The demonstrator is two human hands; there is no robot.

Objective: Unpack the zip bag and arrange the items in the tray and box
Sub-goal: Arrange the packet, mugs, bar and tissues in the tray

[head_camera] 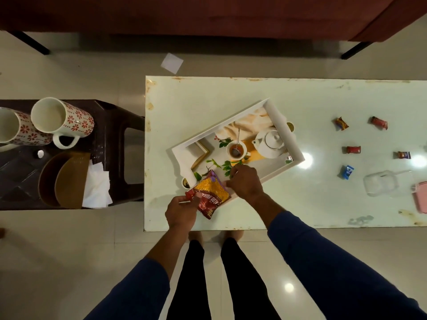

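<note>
The snack packet [210, 195], red with a yellow window, lies over the near-left corner of the tray [280, 125], partly on the tray rim and partly above the surface [323, 98]. The left hand [181, 212] has its grip clamped on the packet's near-left edge, thumb on top. The right hand [245, 183] rests at the packet's right edge on the tray rim; its fingers curl downward, and whether this grip is clamped on the packet cannot be told. The tray sits tilted on the surface and carries a printed picture of a teapot and cup. Five small wrapped candies [353, 149] lie scattered well to the right, beyond the tray. A clear plastic box [381, 183] stands near them, with a pink item [421, 197] at the frame edge. To the left, a dark stool [111, 125] holds two patterned mugs [62, 121], brown plates [64, 179] and white tissues [97, 188].
</note>
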